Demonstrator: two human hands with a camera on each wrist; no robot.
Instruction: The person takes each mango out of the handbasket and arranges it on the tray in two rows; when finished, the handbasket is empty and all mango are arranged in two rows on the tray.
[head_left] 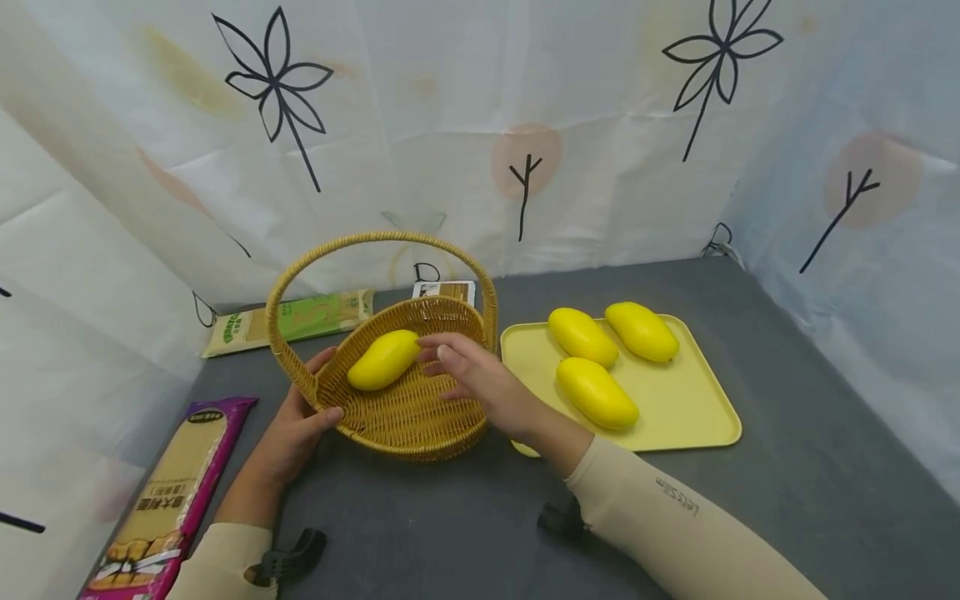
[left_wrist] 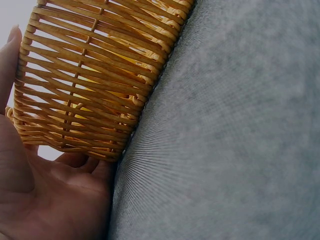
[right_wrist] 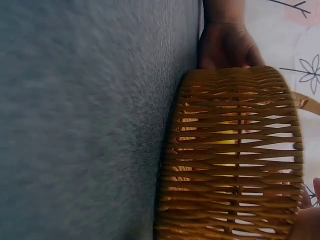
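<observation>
A woven wicker basket [head_left: 420, 425] with a tall arched handle stands on the grey table, one yellow mango [head_left: 384, 360] lying inside toward its left. At the basket's left side, my left hand [head_left: 294, 437] grips the rim, thumb over the edge and fingers behind the wall. The left wrist view shows the palm of that hand [left_wrist: 60, 200] against the woven side. My right hand [head_left: 480, 379] reaches over the basket's right part, its fingers extended and nothing held, fingertips right at the mango's right end. Through the weave, yellow shows in the right wrist view.
Right of the basket lies a pale yellow tray [head_left: 682, 408] with three mangoes [head_left: 597, 393] on it. A purple-edged noodle packet [head_left: 176, 492] lies at the left, a green packet [head_left: 315, 317] and a small white-edged pack [head_left: 450, 290] behind the basket. Printed white sheets surround the table.
</observation>
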